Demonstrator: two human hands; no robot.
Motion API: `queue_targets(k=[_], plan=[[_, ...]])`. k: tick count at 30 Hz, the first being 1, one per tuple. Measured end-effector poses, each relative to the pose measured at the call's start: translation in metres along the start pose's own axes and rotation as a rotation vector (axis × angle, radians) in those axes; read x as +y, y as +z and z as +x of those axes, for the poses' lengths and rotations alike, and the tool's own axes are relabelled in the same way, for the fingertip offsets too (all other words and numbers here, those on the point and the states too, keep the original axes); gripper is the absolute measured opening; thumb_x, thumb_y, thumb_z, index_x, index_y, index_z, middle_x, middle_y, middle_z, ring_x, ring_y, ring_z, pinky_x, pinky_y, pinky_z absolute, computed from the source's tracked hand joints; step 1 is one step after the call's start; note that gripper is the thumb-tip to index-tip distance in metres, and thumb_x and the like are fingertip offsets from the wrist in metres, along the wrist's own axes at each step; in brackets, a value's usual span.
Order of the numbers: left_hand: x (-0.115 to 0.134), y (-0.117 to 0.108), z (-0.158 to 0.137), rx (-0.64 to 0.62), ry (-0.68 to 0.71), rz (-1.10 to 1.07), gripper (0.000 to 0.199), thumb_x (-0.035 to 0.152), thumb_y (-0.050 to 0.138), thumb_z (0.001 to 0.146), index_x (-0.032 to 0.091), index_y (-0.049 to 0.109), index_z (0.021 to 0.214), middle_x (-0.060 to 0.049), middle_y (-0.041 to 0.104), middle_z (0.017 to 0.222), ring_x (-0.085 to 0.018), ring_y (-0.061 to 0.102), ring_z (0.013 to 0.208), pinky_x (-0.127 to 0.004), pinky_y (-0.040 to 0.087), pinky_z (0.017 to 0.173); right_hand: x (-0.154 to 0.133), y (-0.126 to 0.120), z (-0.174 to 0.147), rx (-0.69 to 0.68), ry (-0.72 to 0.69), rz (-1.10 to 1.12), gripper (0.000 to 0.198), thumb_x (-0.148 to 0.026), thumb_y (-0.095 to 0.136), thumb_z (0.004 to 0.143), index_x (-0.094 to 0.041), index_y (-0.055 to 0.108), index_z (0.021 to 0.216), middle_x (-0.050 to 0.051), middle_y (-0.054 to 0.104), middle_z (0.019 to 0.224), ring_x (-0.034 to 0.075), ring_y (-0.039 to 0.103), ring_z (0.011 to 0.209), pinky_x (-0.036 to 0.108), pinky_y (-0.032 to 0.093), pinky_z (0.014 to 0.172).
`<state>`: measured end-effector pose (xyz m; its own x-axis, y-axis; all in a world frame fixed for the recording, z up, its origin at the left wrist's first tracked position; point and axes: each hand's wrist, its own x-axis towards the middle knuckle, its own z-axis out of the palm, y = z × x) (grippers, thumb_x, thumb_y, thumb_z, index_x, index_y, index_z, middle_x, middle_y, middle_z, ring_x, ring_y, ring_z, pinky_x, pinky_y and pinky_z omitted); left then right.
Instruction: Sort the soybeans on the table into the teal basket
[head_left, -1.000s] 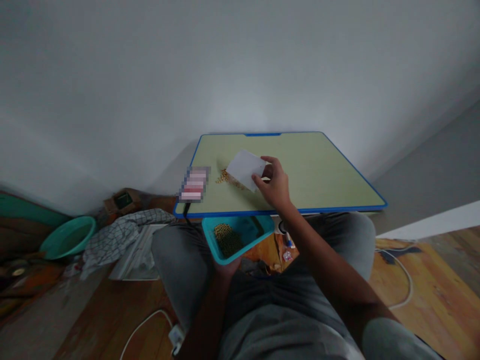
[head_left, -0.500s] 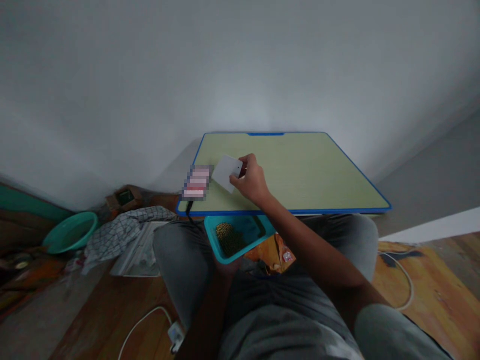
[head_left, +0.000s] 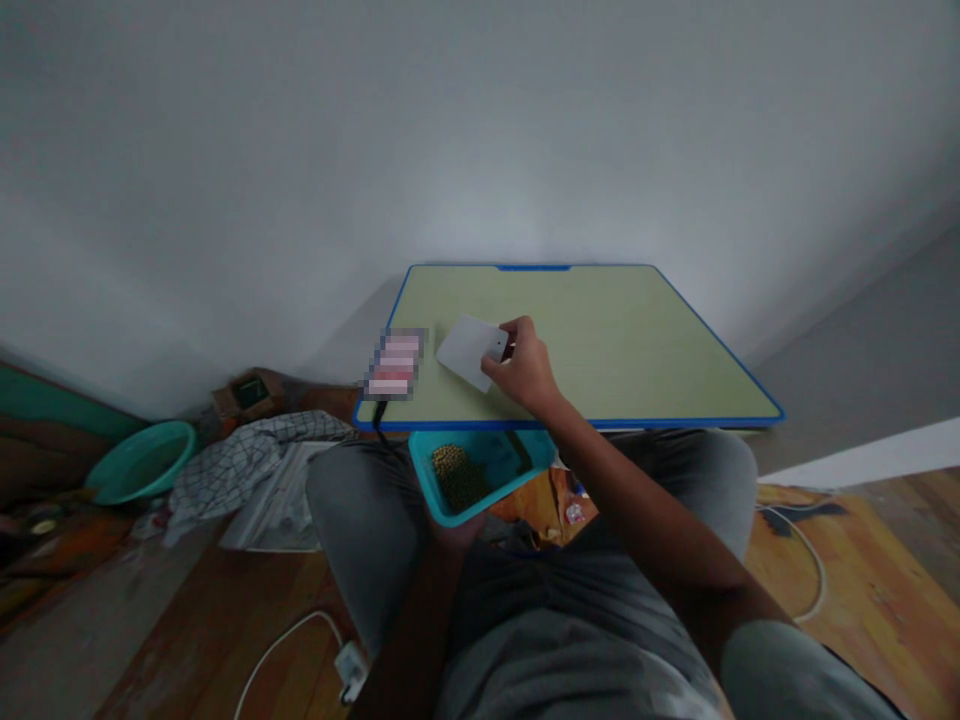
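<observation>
Between the thumb and fingers of my right hand is a flat white square card with a small dark hole near one edge. It is tilted over the left half of the pale green tabletop, which has a blue rim. My left hand grips a turquoise plastic basket from below, just under the table's front edge. Its fingers are mostly hidden beneath the basket. Inside lie yellowish grains beside a heap of dark green ones.
A blurred-out pinkish device with a black cable lies at the table's left edge. A green basin, a checked cloth and a small box are on the floor to the left. A white power plug lies below.
My right hand has moved a little to the right and slightly toward me, carrying the white card away from the blurred device. My left hand and the basket have stayed put.
</observation>
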<state>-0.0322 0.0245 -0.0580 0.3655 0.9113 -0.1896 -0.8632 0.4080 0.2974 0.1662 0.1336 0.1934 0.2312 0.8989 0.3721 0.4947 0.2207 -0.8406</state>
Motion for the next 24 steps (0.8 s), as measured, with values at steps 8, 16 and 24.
queue_targets(k=[8, 16, 24], plan=[[0.000, -0.003, 0.001, -0.065, -0.015, -0.023, 0.062, 0.072, 0.042, 0.106, 0.038, 0.082, 0.138, -0.005, 0.080, 0.151, -0.037, 0.059, 0.158, -0.072, 0.030, 0.136, 0.030, -0.034, 0.012, 0.002, -0.024, 0.229, 0.051, -0.025, 0.078, 0.076, -0.025, 0.051, 0.119, 0.007, 0.071, 0.111, 0.023, 0.072, 0.094, 0.042, 0.063, 0.082], [0.004, -0.019, 0.007, -0.112, -0.046, -0.042, 0.064, 0.059, 0.026, 0.113, 0.041, 0.080, 0.143, -0.001, 0.083, 0.146, -0.030, 0.069, 0.147, -0.070, 0.026, 0.139, 0.032, -0.031, 0.035, 0.068, -0.144, 0.104, 0.057, -0.019, 0.075, 0.082, -0.023, 0.059, 0.136, 0.002, 0.069, 0.096, 0.021, 0.069, 0.085, 0.041, 0.061, 0.082], [0.002, -0.012, 0.003, -0.080, -0.060, -0.025, 0.060, 0.060, 0.035, 0.112, 0.037, 0.079, 0.146, -0.006, 0.080, 0.151, -0.036, 0.065, 0.151, -0.075, 0.030, 0.136, 0.050, -0.029, 0.000, 0.112, -0.128, 0.187, 0.059, -0.033, 0.072, 0.087, -0.026, 0.061, 0.145, 0.001, 0.070, 0.093, 0.021, 0.069, 0.084, 0.033, 0.058, 0.074]])
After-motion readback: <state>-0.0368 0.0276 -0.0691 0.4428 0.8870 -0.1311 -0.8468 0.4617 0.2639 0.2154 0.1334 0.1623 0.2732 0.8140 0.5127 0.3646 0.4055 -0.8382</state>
